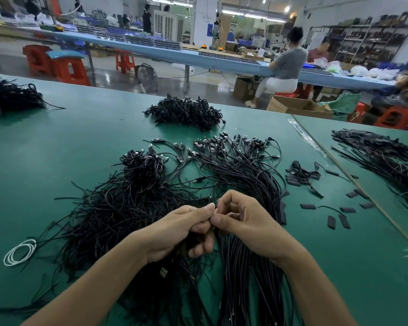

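Note:
My left hand (186,229) and my right hand (243,220) meet at the fingertips above a green table (57,165). Both pinch a thin black cable end between thumb and forefinger; the pinched piece is mostly hidden by the fingers. Under my hands lies a long bundle of black USB cables (243,175), plugs fanned out at the far end. A tangled heap of black cables (132,198) lies to the left of my hands. Short black sleeve pieces (331,222) are scattered to the right.
A bundled pile of cables (186,112) lies farther back, another pile (10,96) at far left, and a pile of sleeved wires (384,156) at right. A white coil (20,251) lies near left. People sit at a long blue bench (222,60) behind.

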Motion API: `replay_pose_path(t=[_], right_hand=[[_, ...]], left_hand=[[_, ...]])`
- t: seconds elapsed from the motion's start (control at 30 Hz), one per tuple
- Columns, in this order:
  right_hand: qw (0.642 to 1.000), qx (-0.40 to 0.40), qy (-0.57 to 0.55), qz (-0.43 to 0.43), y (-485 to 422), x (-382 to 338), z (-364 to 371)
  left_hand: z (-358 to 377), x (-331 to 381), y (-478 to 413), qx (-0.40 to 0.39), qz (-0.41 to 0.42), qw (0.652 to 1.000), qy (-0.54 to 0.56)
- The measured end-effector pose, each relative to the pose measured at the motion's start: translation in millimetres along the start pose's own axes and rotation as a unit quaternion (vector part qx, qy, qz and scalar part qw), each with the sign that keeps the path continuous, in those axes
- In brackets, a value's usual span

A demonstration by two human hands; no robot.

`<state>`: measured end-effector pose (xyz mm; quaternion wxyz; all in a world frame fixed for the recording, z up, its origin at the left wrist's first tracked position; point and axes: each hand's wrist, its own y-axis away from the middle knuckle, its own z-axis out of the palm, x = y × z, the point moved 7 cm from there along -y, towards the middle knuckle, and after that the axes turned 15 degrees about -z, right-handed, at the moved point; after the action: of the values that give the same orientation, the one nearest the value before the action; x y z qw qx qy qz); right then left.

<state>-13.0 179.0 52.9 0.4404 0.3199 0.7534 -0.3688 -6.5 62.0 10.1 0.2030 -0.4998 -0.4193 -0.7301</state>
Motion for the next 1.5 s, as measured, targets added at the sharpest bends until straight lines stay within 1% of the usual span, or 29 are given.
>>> replay_pose_path(t=[0.07, 0.13, 0.23, 0.27, 0.3, 0.33, 0.37, 0.43, 0.47, 0.5, 0.57, 0.63, 0.7, 0.73, 0.8, 0.87, 0.93, 1.03, 1.07, 1.13, 1.23, 1.33, 1.4, 1.47, 1.5], right_hand=[[0.999, -0.003, 0.046, 0.001, -2, 0, 2], [0.997, 0.000, 0.081, -0.005, -4, 0, 4], [0.990, 0.026, 0.137, -0.028, -8, -6, 3], [0.987, 0.033, 0.152, -0.039, -9, -9, 4], [0.985, 0.041, 0.158, -0.051, -11, -11, 5], [0.984, 0.048, 0.158, -0.060, -12, -13, 5], [0.983, 0.053, 0.161, -0.070, -13, -15, 6], [0.979, 0.056, 0.175, -0.091, -16, -17, 9], [0.978, 0.057, 0.176, -0.098, -18, -18, 10], [0.978, 0.061, 0.171, -0.101, -19, -18, 11], [0.979, 0.079, 0.157, -0.106, -21, -16, 9], [0.981, 0.103, 0.132, -0.101, -19, -11, 4], [0.987, 0.108, 0.106, -0.061, -15, 1, 1], [0.990, 0.091, 0.105, -0.026, -12, 11, 1], [0.985, 0.010, 0.167, 0.052, -4, 31, 9], [0.953, -0.091, 0.268, 0.112, 5, 48, 22], [0.919, -0.156, 0.329, 0.152, 11, 60, 34], [0.878, -0.213, 0.382, 0.194, 18, 68, 46], [0.869, -0.223, 0.393, 0.201, 19, 70, 49], [0.866, -0.230, 0.396, 0.202, 20, 71, 51], [0.885, -0.203, 0.367, 0.201, 16, 67, 44], [0.917, -0.135, 0.325, 0.188, 8, 56, 21], [0.937, -0.062, 0.295, 0.176, 4, 46, 2], [0.953, 0.043, 0.258, 0.153, 2, 36, -15], [0.955, 0.096, 0.244, 0.135, 1, 32, -22]], left_hand=[[-5, 2, -2, 0.072, 0.022, 0.997, -0.027], [-9, 5, -2, 0.140, 0.052, 0.988, -0.029], [-16, 11, -1, 0.212, 0.090, 0.972, -0.035], [-18, 12, -1, 0.220, 0.083, 0.971, -0.033], [-18, 11, -2, 0.211, 0.063, 0.975, -0.017], [-16, 8, -4, 0.181, 0.033, 0.983, 0.012], [-11, 5, -6, 0.134, -0.003, 0.990, 0.047], [-2, 1, -6, 0.046, -0.053, 0.994, 0.088], [-1, -2, -6, 0.033, -0.067, 0.993, 0.086], [-2, -4, -6, 0.041, -0.074, 0.993, 0.079], [-11, -7, -7, 0.104, -0.071, 0.990, 0.060], [-23, -7, -7, 0.164, -0.043, 0.984, 0.053], [-39, -6, -6, 0.211, -0.002, 0.974, 0.089], [-47, -6, -4, 0.230, 0.016, 0.966, 0.119], [-62, -7, -1, 0.255, 0.042, 0.950, 0.176], [-70, -9, 2, 0.275, 0.055, 0.938, 0.201], [-75, -10, 3, 0.294, 0.066, 0.931, 0.208], [-79, -6, 6, 0.321, 0.088, 0.919, 0.212], [-80, -5, 8, 0.331, 0.095, 0.914, 0.212], [-81, -1, 11, 0.349, 0.106, 0.907, 0.211], [-82, 2, 13, 0.373, 0.108, 0.899, 0.202], [-80, 2, 12, 0.380, 0.091, 0.901, 0.186], [-76, 3, 11, 0.374, 0.083, 0.908, 0.171], [-69, 5, 8, 0.363, 0.077, 0.917, 0.145], [-65, 5, 7, 0.354, 0.073, 0.923, 0.131]])
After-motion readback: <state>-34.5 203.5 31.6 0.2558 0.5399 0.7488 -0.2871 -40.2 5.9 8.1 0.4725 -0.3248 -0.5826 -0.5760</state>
